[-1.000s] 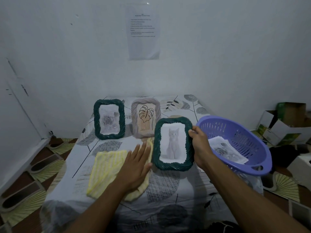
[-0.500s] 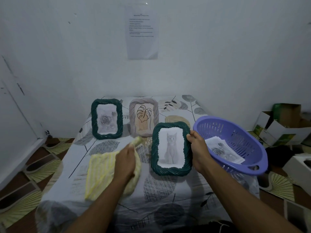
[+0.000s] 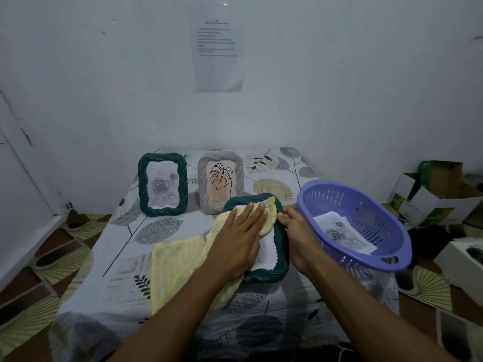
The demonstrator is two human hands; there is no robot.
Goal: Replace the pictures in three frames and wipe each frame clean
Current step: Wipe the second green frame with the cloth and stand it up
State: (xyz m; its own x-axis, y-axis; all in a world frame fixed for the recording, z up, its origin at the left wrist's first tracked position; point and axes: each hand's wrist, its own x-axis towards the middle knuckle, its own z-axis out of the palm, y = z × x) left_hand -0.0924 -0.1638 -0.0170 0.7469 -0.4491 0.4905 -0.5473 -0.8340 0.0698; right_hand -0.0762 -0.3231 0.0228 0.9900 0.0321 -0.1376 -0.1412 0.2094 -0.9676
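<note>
A dark green rope-edged frame (image 3: 279,259) lies tilted back in the middle of the table. My right hand (image 3: 298,239) grips its right edge. My left hand (image 3: 237,241) lies flat with straight fingers on a yellow striped cloth (image 3: 180,265), pressing it onto the frame's glass; the cloth hides most of the picture. A second green frame (image 3: 163,185) with a rose picture stands at the back left. Beside it stands a beige frame (image 3: 221,186) with a leaf drawing.
A purple plastic basket (image 3: 366,259) sits at the table's right edge with loose printed pictures (image 3: 342,233) inside. The table carries a leaf-patterned cover (image 3: 125,246). Cardboard boxes (image 3: 439,197) stand on the floor at right. A printed sheet (image 3: 218,48) hangs on the wall.
My left hand lifted the yellow cloth off the table and brought it right onto the green frame's glass. The right hand tilted the frame back, and the cat picture is now covered.
</note>
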